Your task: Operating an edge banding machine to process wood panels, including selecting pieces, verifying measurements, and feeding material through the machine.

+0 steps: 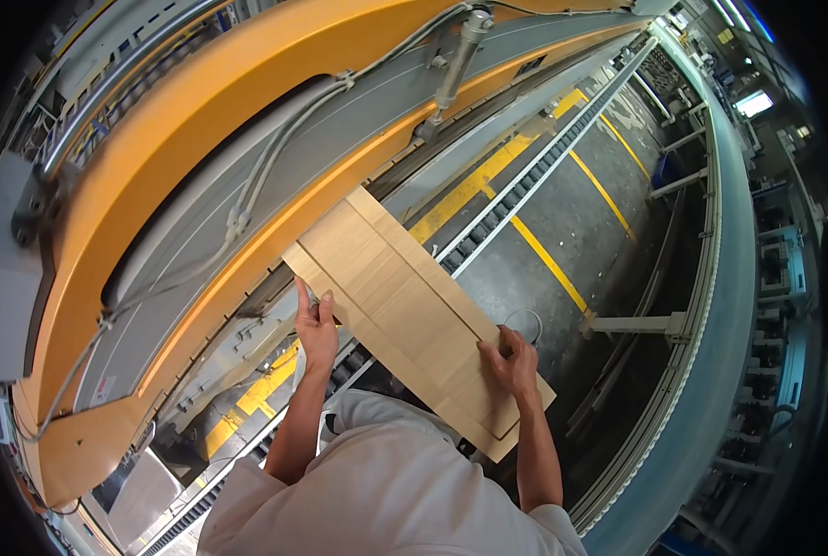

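A long light-brown wooden cabinet door panel (414,310) with grooved lines near its edges lies slantwise before me. Its far left end meets the orange and grey machine (340,199); its near right end reaches toward my body. My left hand (316,329) is at the panel's left edge, thumb by the top face and index finger stretched along the side; its other fingers are partly hidden. On the right long edge, my right hand (514,366) grips the panel, thumb on top and fingers curled over the side.
A narrow chain conveyor rail (525,181) runs under the panel and away to the far right. Yellow lines mark the grey floor (543,250). A pale curved beam or belt (724,306) stands to the right. A metal cylinder (460,60) and cables are mounted on the machine.
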{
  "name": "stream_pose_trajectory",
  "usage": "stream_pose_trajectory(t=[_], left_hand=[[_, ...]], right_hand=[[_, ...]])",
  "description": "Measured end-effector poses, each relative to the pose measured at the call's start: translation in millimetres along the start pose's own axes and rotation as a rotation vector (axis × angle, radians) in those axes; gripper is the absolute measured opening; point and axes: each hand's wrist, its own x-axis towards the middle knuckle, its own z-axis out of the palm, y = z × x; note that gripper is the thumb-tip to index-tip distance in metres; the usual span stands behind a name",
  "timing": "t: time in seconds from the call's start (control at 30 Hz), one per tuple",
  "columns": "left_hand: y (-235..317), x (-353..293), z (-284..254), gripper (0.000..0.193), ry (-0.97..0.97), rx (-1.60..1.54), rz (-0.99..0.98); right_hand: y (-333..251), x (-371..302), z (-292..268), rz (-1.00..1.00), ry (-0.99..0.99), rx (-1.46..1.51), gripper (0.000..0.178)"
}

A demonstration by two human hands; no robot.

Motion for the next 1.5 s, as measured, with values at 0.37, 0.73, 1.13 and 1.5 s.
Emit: stream_pose_trajectory(t=[0.37,0.73,1.13,1.5], left_hand=[[5,29,88,0.071,0.009,0.017,0.004],[7,53,175,0.071,0.061,-0.013,0.005],[15,85,263,0.071,0.054,0.006,-0.094],[27,111,352,0.072,0.037,-0.013,-0.068]], right_hand=[[33,72,-40,-0.017,-0.014,-0.040,0.052],[77,143,-73,-0.002,-0.018,0.003,0.054],[115,226,-113,-0.079,0.041,0.057,0.050],[64,295,-95,-0.650,0.059,0.089,0.047]])
